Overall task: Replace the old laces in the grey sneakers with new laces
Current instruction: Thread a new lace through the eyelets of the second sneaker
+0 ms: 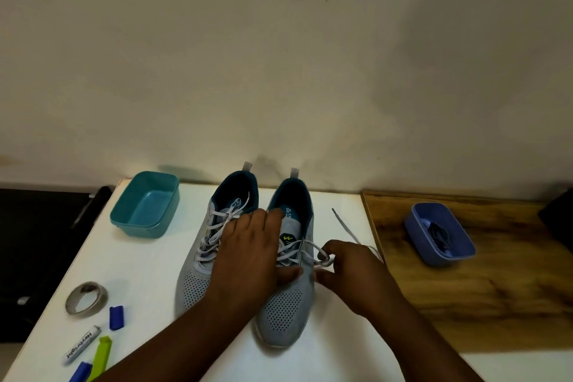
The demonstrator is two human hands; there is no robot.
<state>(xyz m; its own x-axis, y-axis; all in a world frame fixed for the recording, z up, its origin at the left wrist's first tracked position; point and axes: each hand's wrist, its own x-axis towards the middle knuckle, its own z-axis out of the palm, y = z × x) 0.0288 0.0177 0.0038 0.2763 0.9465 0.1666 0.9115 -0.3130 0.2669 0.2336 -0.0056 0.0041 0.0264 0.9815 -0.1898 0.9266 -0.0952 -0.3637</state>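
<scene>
- While both hands worked at the right grey sneaker (286,282), its partly loosened white lace (313,253) ran under them.
- Left hand (248,254): fingers straight, pressed flat over that sneaker's tongue.
- Right hand (347,270): fingers curled, pinching a lace loop at the shoe's outer side.
- Left grey sneaker (210,245): laced, just beside the left hand.
- Blue tub (440,239) holding dark laces (438,234): well beyond the right hand.
- Teal tub (145,205): beyond the left hand.
</scene>
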